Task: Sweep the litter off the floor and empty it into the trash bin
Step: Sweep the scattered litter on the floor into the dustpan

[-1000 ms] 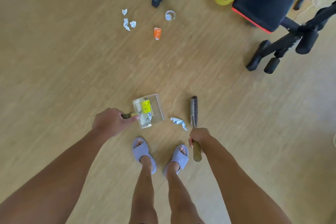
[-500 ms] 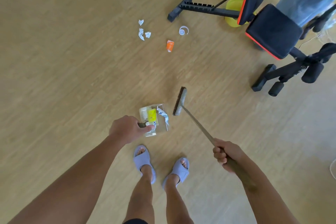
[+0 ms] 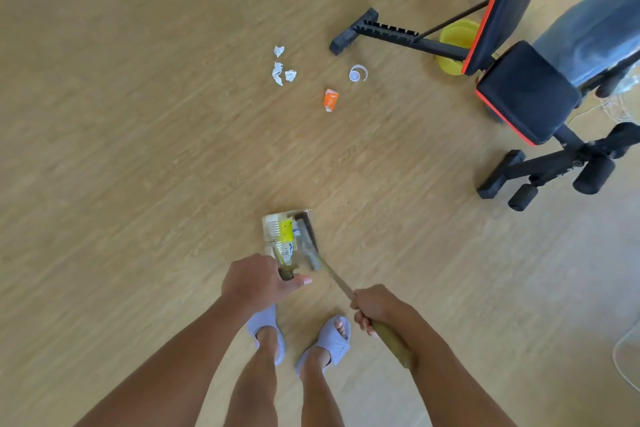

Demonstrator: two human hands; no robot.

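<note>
1. Wood-look flooring fills the whole frame, pale tan, planks running on a diagonal.
2. At the upper right stands a black weight bench with red edging, and a yellow tub sits on the floor behind its frame.
3. Low in the middle of the frame a person stands in lilac slippers, both bare arms reaching forward.
4. Their right hand is closed tight round the wooden handle of a broom, whose dark head lies across the right side of the dustpan.
5. Their left hand is wrapped round the handle of a clear dustpan, thumb stretched out to the right; the pan rests on the floor just above the feet.
6. Inside the pan lie a yellow scrap and a white-and-blue wrapper.
7. Well above it, upper centre, litter is still on the floor: an orange carton, a white curl of plastic and three crumpled paper bits close together.
</note>
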